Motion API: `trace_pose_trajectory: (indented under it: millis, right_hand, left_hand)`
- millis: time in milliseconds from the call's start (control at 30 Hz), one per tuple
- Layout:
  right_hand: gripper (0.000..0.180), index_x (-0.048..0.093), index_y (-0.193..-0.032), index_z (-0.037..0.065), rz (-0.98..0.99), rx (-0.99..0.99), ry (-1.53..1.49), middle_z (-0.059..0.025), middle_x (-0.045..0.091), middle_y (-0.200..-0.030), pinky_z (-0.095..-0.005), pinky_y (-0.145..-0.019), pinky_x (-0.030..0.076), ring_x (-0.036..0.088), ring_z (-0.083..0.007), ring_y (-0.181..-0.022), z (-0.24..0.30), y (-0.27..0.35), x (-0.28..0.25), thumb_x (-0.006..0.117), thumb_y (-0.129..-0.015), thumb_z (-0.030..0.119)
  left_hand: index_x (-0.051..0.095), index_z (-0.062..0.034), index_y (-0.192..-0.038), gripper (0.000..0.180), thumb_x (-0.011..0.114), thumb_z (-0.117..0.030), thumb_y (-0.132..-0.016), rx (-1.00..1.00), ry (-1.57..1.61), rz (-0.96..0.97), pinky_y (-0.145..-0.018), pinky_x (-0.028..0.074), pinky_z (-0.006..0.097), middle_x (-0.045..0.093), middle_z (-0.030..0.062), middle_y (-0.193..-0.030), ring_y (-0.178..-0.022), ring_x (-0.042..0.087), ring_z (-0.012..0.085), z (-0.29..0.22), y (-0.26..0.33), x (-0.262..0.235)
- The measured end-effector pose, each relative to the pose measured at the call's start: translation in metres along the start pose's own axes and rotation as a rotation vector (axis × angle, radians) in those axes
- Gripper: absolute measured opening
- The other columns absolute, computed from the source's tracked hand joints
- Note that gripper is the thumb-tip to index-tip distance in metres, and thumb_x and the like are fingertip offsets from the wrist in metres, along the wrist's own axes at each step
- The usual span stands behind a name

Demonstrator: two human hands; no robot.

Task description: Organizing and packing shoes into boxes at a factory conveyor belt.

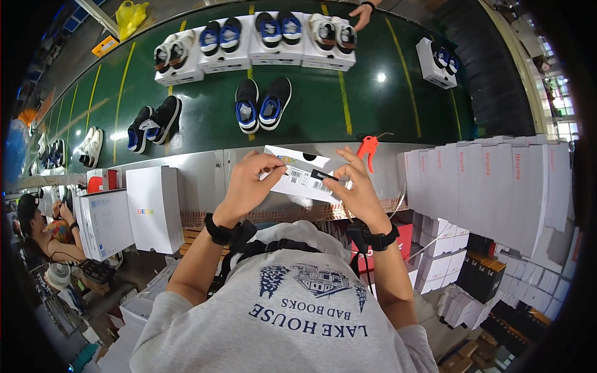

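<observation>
A white shoebox (297,190) with a printed black-and-white label (305,178) on its side sits at the belt's near edge, directly in front of me. My left hand (249,185) is at its left end, thumb and fingers pinched together at the label's left side. On the other end, my right hand (359,191) has its thumb against the label's dark corner; its upper fingers reach up past the box's edge. Whether a loose sticker lies under the fingertips cannot be made out. Just beyond the right hand lies a red air blow gun (368,149).
A green conveyor belt (205,124) carries dark sneakers (261,105) and shoes on white boxes (277,55). Another person's hand (360,15) reaches in at the far side. Stacked white shoeboxes (485,180) stand to the right, more boxes (153,208) to the left, near another person (53,233).
</observation>
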State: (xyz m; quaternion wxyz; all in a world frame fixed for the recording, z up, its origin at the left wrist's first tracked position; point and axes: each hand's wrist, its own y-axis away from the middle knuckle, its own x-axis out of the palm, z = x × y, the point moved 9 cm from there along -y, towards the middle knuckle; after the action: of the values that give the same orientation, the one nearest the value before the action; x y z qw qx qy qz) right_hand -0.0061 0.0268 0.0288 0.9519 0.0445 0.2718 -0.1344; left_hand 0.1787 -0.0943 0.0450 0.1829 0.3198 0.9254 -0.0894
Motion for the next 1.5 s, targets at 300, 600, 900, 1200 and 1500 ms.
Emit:
trace_pose_trajectory:
  millis: [300,600,900,1200,1500]
  right_hand:
    - [0.023,0.057,-0.079,0.005,0.091,0.045,-0.001,-0.0207,0.036,-0.151,-0.046,-0.116,0.024,0.021,-0.0396,-0.146,-0.01,0.006,0.009,0.077,-0.082,0.017]
    - [0.023,0.056,-0.08,0.004,0.118,0.081,-0.047,-0.0208,0.031,-0.155,-0.0441,-0.116,0.021,0.016,-0.038,-0.148,-0.01,0.002,0.013,0.077,-0.081,0.015]
    - [0.025,0.056,-0.078,0.004,0.069,0.046,-0.014,-0.0226,0.036,-0.151,-0.0437,-0.112,0.028,0.022,-0.041,-0.146,-0.01,0.002,0.011,0.078,-0.08,0.016]
    - [0.023,0.058,-0.078,0.003,0.058,0.052,-0.008,-0.0228,0.037,-0.15,-0.04,-0.108,0.034,0.025,-0.0403,-0.145,-0.012,0.002,0.012,0.078,-0.08,0.014]
    - [0.025,0.056,-0.077,0.002,0.045,0.034,-0.028,-0.0223,0.038,-0.149,-0.0405,-0.106,0.037,0.024,-0.0413,-0.145,-0.009,0.002,0.012,0.079,-0.078,0.013]
  left_hand:
    - [0.077,-0.0064,-0.093,0.014,0.074,-0.008,-0.079,0.234,-0.147,0.157,-0.078,0.043,0.031,0.065,0.0031,-0.092,-0.086,0.053,0.0208,0.012,0.003,0.0]
    - [0.077,-0.0073,-0.095,0.015,0.073,-0.008,-0.08,0.246,-0.187,0.227,-0.083,0.042,0.032,0.063,0.002,-0.099,-0.094,0.051,0.0205,0.016,0.003,0.001]
    - [0.077,-0.0088,-0.095,0.016,0.073,-0.006,-0.08,0.256,-0.163,0.222,-0.082,0.044,0.031,0.061,0.0016,-0.098,-0.093,0.05,0.0211,0.015,0.002,0.002]
    - [0.077,-0.0099,-0.094,0.016,0.072,-0.004,-0.08,0.256,-0.202,0.225,-0.08,0.045,0.032,0.06,0.0017,-0.098,-0.095,0.05,0.0218,0.013,0.004,0.004]
    - [0.077,-0.0076,-0.093,0.015,0.071,-0.004,-0.08,0.289,-0.184,0.195,-0.073,0.047,0.031,0.059,0.0038,-0.096,-0.093,0.049,0.0228,0.007,0.003,0.002]
